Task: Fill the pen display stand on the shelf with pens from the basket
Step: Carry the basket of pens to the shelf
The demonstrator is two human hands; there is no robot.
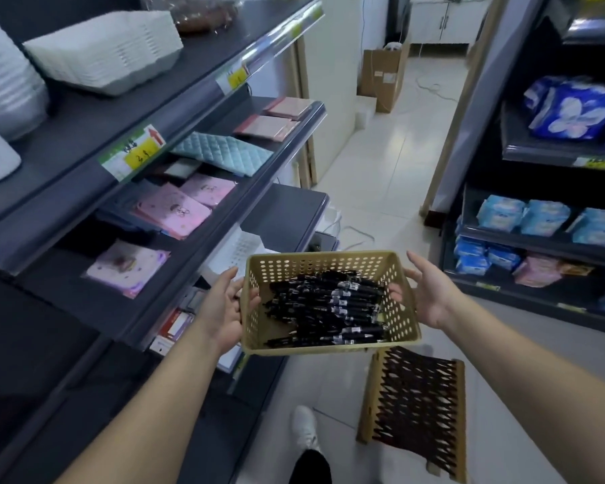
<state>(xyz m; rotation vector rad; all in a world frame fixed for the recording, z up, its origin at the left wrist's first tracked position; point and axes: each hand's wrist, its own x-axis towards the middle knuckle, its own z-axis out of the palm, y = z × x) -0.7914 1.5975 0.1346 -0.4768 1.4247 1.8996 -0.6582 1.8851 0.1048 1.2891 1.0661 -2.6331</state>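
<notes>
I hold a tan perforated basket (329, 345) at waist height in the aisle. Several black pens (332, 305) lie piled inside it. My left hand (224, 309) grips the basket's left wall, its fingers curled over the rim into the basket. My right hand (430, 295) holds the right wall, thumb raised and fingertips curled round the wall's edge. A white perforated piece (240, 248), possibly the pen display stand, sits on the lower shelf just behind the basket's far left corner and is partly hidden by it.
Dark shelves (196, 218) on the left carry pink and teal pouches and white trays. A brown lattice stand (416, 410) sits on the tiled floor below the basket. On the right, another shelf unit (538, 239) holds blue packs. A white shoe (304, 427) is underfoot.
</notes>
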